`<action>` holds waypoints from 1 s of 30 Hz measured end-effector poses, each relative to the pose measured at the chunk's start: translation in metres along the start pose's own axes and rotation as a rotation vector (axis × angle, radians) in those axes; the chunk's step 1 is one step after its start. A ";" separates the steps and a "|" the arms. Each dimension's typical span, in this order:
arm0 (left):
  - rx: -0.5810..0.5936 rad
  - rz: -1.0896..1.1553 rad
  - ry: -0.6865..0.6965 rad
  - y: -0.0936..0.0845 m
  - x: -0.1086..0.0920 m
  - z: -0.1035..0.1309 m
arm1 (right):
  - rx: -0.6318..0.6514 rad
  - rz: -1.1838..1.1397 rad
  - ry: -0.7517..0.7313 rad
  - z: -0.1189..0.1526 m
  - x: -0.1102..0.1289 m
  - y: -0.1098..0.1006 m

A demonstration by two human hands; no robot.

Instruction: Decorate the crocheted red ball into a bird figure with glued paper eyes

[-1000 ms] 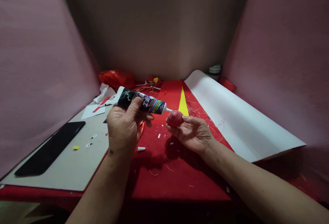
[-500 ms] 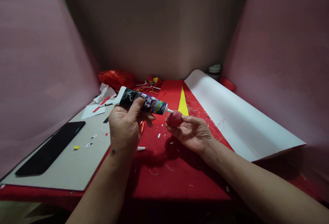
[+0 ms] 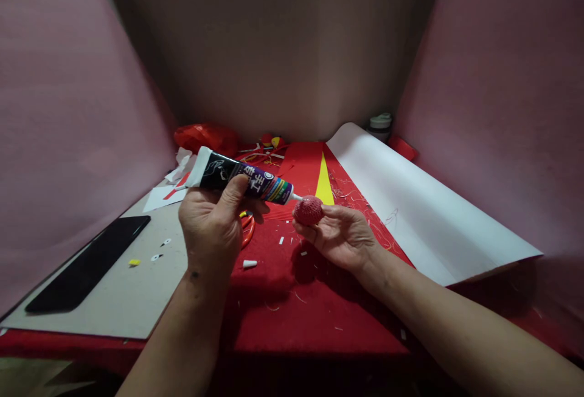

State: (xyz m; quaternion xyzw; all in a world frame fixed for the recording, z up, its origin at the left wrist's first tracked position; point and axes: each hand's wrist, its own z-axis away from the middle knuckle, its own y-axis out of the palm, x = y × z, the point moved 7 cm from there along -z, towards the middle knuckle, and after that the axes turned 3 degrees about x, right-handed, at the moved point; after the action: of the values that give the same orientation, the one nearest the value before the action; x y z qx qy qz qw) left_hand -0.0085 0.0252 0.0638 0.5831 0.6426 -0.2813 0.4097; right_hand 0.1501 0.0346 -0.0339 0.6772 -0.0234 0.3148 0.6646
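Best gap: red cloth (image 3: 292, 318) btwn my forearms (image 3: 187, 330), w/ flat scraps & threads on it; farther in, white cap (image 3: 249, 264) and orange looped handle (image 3: 249, 231) sit nr my L hand (image 3: 210, 217). Straight across btwn L hand & R hand (image 3: 342, 233) = blocked: squeeze tube (image 3: 276, 190) reaches to red textured ball (image 3: 308, 210). R side: curled white sheet (image 3: 438, 220) rises past R forearm (image 3: 420, 300). L side: blk phone (image 3: 91, 263) lies flat on grey board (image 3: 137, 300), room above it. Pink walls (image 3: 59, 111) bound both sides.

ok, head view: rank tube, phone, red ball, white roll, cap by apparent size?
Largest to smallest, as they look:
1. white roll
2. phone
3. tube, partly covered by the left hand
4. red ball
5. cap
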 end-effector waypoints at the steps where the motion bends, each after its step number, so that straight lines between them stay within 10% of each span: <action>1: 0.002 -0.018 0.014 0.000 -0.001 0.001 | -0.005 -0.007 0.001 0.000 0.000 0.000; 30: -0.043 0.002 0.213 -0.001 -0.017 0.010 | 0.016 -0.005 -0.001 0.000 0.000 0.001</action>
State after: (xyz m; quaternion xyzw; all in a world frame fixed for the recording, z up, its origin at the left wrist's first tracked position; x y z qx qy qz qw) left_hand -0.0080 0.0079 0.0729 0.6016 0.6878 -0.2031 0.3518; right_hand 0.1494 0.0342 -0.0333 0.6827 -0.0196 0.3133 0.6599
